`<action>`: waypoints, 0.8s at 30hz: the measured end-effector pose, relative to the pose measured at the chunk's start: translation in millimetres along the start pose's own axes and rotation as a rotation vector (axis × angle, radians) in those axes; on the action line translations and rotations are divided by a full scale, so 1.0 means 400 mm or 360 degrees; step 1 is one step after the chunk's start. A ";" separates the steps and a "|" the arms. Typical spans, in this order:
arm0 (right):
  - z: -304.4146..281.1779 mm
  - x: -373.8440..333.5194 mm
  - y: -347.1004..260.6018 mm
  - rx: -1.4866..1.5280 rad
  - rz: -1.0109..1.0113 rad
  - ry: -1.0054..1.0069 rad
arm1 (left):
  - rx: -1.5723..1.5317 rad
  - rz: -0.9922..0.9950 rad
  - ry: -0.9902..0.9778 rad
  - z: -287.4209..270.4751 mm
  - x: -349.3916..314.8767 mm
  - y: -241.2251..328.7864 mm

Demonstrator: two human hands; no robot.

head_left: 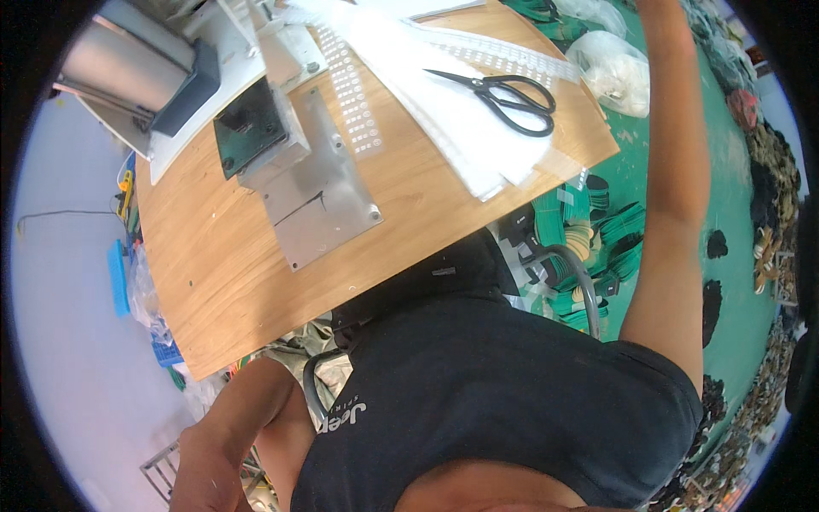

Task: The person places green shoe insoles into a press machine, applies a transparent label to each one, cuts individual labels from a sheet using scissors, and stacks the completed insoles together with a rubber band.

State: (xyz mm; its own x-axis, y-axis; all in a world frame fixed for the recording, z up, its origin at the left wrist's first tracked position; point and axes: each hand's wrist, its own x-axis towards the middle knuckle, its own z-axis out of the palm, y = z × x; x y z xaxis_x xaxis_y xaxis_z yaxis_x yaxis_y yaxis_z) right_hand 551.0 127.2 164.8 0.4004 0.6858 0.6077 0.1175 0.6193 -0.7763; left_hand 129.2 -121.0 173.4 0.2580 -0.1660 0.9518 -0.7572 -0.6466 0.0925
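My left arm [256,392] is bent at the lower left, below the table's near corner. Its forearm runs down to the lower edge, and no fingers of my left hand show. My right arm [678,179] stretches up along the right side, past the table, and my right hand is beyond the upper edge. On the wooden table [230,290], black-handled scissors [520,102] lie with their blades together on a stack of white sheets [461,136]. Strips with small printed marks [354,102] lie beside the stack. Neither arm touches these things.
A metal device with a flat plate [320,222] and a dark block [249,128] stands on the table, near a large grey cylinder [128,64]. Green bundled pieces [563,230] lie below the right edge. A stuffed plastic bag [610,72] rests on the green floor [734,316].
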 end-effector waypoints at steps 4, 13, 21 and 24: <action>0.263 -0.362 0.043 -0.1273 -0.0263 -0.1628 | 0.0071 -0.0120 0.0043 0.000 -0.012 0.057; 0.380 -0.661 0.182 -0.1455 -0.0364 -0.1992 | 0.0869 0.0341 -0.0040 -0.035 -0.021 0.151; 0.346 -0.736 0.081 -0.1156 -0.0425 -0.2028 | 0.0651 -0.0556 -0.0447 -0.073 -0.022 0.267; 0.336 -0.757 0.019 -0.0927 -0.0334 -0.2130 | 0.0643 -0.0319 -0.0268 -0.057 -0.033 0.253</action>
State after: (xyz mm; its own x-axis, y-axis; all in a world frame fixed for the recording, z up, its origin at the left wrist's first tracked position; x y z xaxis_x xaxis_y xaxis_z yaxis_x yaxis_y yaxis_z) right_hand 308.6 -24.4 -2.5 -0.7508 0.6403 0.1624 0.5364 0.7345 -0.4157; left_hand 35.5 -167.2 177.0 0.4937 -0.1050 0.8633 -0.3974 -0.9102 0.1166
